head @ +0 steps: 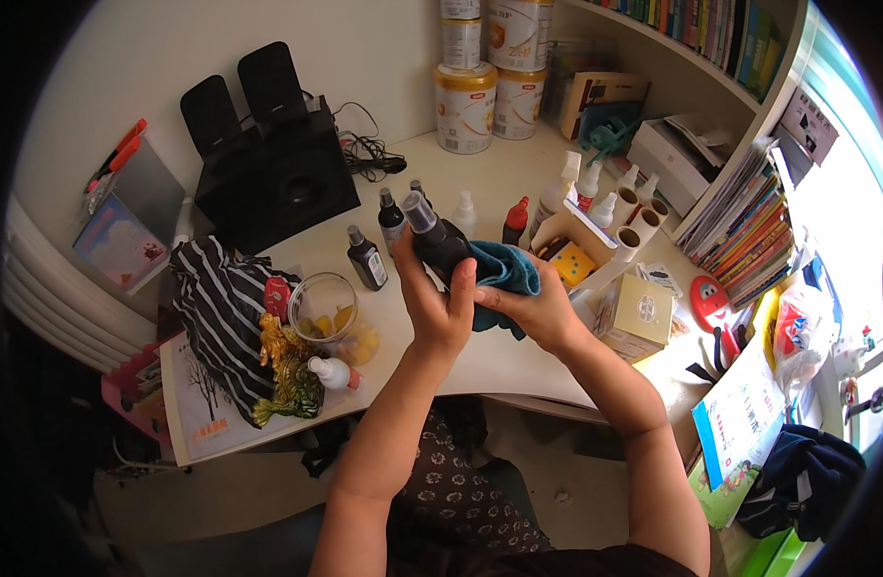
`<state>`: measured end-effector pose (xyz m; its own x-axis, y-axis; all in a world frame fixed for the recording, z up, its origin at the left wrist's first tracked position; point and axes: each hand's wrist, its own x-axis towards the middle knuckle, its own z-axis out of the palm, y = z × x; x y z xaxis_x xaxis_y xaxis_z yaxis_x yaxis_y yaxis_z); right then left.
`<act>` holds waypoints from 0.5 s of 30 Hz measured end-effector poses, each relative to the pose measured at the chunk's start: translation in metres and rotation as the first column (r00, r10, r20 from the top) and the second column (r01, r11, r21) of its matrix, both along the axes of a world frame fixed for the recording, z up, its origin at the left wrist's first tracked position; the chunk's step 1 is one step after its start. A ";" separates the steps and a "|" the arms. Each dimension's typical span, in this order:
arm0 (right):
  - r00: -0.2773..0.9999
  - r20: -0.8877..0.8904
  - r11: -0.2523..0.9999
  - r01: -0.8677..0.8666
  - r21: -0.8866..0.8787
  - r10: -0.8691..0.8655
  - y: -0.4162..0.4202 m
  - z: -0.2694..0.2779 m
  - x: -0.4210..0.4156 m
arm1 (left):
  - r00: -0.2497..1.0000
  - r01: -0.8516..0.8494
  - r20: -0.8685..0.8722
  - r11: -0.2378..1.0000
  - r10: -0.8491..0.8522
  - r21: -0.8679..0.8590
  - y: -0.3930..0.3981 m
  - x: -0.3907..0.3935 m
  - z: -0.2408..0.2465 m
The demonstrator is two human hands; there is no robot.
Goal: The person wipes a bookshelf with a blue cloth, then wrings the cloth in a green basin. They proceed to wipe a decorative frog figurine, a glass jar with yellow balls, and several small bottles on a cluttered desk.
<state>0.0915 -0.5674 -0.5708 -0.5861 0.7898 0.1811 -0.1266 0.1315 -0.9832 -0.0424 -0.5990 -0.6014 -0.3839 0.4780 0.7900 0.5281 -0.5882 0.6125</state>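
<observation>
My left hand (438, 306) grips a dark bottle with a clear grey cap (441, 238), tilted above the desk. A teal cloth (505, 270) is bunched in my right hand (546, 306), pressed near the bottle's side. Behind my hands stand smaller dark bottles with grey caps, one of them a labelled bottle (368, 260) and another a taller bottle (391, 218). A white bottle (465, 214) and a dark bottle with a red cap (515, 220) stand farther back. The bottle's lower end is hidden by my fingers.
On the left are a striped cloth bag (221, 310), a dragon-like figurine (290, 375), a clear plastic jar (326, 310) and a white bottle lying down (333, 373). Right are an open box (600, 252), cardboard tubes (627, 241) and a cream box (633, 314). Black speakers (275, 173) stand behind.
</observation>
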 end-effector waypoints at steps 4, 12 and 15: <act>0.964 0.266 0.994 -0.010 0.107 -0.019 0.007 0.000 0.001 | 0.991 0.097 0.102 0.994 -0.091 -0.058 0.003 0.001 0.007; 0.848 0.430 0.824 0.013 0.566 -0.309 0.012 0.002 0.012 | 0.944 -0.293 -0.320 0.637 0.077 -0.713 -0.013 -0.019 0.027; 0.867 0.411 0.829 0.005 0.559 -0.282 0.012 0.004 0.015 | 0.893 -0.431 -0.432 0.511 0.125 -0.744 -0.019 -0.024 0.031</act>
<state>0.1062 -0.5557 -0.5666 -0.5946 0.7326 0.3312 0.3809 0.6195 -0.6864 -0.0664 -0.6182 -0.5705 -0.4477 0.8684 0.2133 0.8038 0.2863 0.5215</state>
